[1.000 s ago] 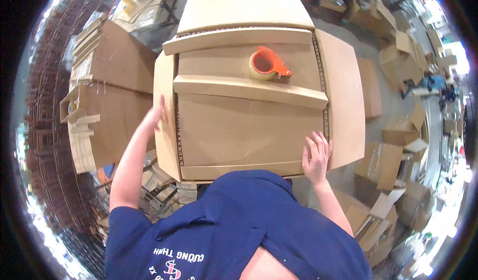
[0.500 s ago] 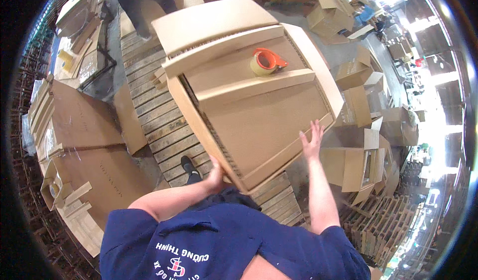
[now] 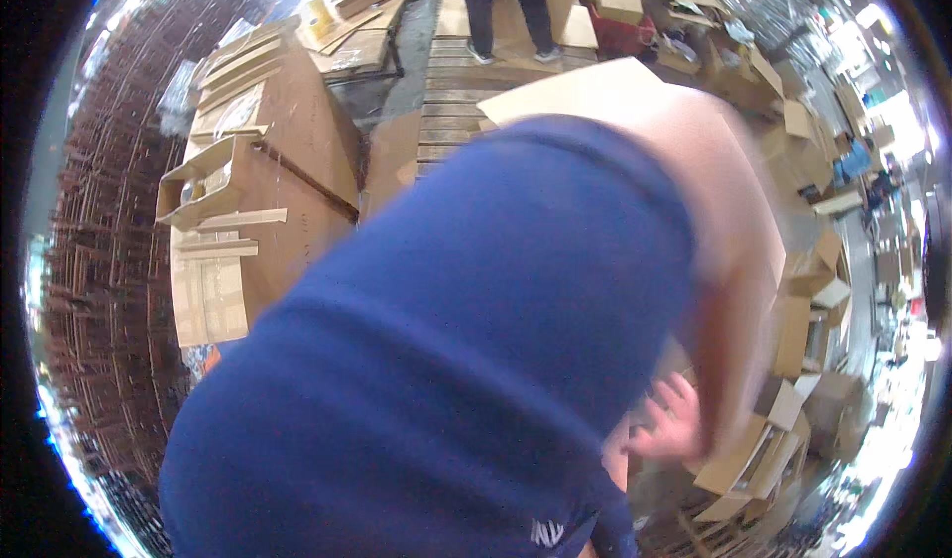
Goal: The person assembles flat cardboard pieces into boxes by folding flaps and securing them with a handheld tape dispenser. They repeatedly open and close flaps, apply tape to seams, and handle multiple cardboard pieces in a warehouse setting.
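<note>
My left arm, in a dark blue sleeve (image 3: 446, 290), sweeps up across the middle of the view and hides most of what lies beneath it. Beyond the cuff the bare forearm is smeared by motion, and I cannot make out the left hand. A pale flap of the open cardboard box (image 3: 585, 92) shows past the sleeve; the rest of that box is covered. Low on the right, beside the blurred forearm, is what looks like my right hand (image 3: 669, 421), fingers apart, with nothing visible in it. The tape dispenser is hidden.
A large brown carton (image 3: 309, 122) stands at the left, with cardboard strips and a small open box on it. Wooden slats (image 3: 446, 112) run away ahead, where another person's legs (image 3: 506, 7) stand. Several open cartons (image 3: 764, 459) crowd the right side.
My left arm has risen from the box's near left corner and swung across the view, covering the box and tape dispenser. The view has turned, shifting the left carton toward the middle.
</note>
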Demonstrator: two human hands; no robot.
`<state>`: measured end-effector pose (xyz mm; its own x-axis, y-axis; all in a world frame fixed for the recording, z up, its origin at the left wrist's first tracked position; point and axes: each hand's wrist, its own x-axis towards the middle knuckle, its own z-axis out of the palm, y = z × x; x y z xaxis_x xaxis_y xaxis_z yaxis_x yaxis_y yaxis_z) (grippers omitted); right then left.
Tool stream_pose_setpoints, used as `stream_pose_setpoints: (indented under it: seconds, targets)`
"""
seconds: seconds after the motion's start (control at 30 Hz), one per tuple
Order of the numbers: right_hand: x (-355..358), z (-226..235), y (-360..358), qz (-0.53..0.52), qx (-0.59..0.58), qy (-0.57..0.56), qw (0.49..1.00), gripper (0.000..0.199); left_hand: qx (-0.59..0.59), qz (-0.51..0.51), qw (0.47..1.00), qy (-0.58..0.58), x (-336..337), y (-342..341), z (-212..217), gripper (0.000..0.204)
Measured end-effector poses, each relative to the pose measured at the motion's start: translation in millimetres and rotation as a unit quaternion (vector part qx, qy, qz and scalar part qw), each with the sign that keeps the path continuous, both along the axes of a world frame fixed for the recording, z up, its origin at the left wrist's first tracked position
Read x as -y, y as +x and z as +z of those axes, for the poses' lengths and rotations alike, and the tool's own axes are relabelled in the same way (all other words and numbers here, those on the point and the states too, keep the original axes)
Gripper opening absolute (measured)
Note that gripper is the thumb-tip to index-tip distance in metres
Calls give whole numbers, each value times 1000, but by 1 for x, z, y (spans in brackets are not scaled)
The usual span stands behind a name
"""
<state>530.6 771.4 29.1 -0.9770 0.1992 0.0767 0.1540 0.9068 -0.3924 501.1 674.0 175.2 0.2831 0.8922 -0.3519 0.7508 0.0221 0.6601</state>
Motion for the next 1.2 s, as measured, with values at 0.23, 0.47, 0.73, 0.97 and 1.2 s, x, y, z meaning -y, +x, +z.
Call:
stream_pose_setpoints:
  seconds: [0.23, 0.47, 0.73, 0.97, 1.2]
  targets:
    - [53, 29, -46, -122, -48, -164, 978, 84, -29, -74, 997, 18, 68, -29, 28, 66]
    - [95, 59, -133, -306, -108, -217, 921, 92, -91, -250, 964, -25, 82, -169, 27, 53]
    - [41, 89, -94, -456, -89, -390, 795, 79, -150, 343, 925, -68, 128, -393, 6, 80]
    - [13, 130, -92, -387, -146, -390, 823, 81, -114, 415, 901, -56, 74, -327, -72, 124]
    - [13, 140, -206, -211, -97, -481, 845, 66, -57, 168, 982, -67, 73, -315, -51, 80]
